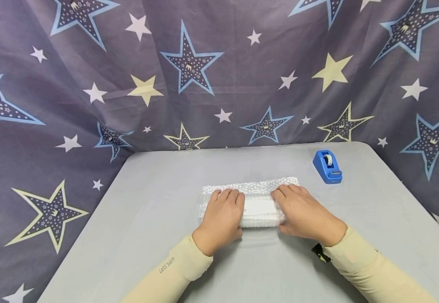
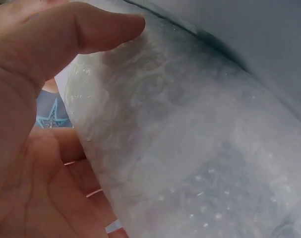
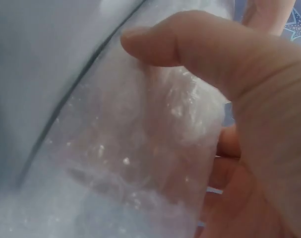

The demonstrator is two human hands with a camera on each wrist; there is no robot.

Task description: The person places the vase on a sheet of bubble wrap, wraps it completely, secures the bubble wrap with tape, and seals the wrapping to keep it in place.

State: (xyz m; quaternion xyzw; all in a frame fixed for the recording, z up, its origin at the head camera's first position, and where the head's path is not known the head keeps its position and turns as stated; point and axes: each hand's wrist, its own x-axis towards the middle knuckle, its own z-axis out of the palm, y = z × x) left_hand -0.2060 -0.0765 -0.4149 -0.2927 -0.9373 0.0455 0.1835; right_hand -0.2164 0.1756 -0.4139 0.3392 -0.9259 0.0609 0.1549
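Note:
A white, box-shaped item (image 1: 259,207) lies on the table, rolled in clear bubble wrap (image 1: 249,187) with a loose flap spread out behind it. My left hand (image 1: 221,216) grips the left end of the bundle, fingers over the top and thumb at the near side. At the right end my right hand (image 1: 305,213) holds it the same way. In the left wrist view the thumb presses along the bubble wrap (image 2: 190,148), with the fingers round the other side. The right wrist view shows the right thumb pressing the wrap (image 3: 125,139) likewise. Both hands cover the bundle's ends.
A blue tape dispenser (image 1: 327,167) with a roll of tape stands at the back right of the grey-white table (image 1: 159,185). A dark curtain (image 1: 219,101) printed with stars hangs behind the table and along its sides. A small black object (image 1: 321,253) shows beneath the right wrist.

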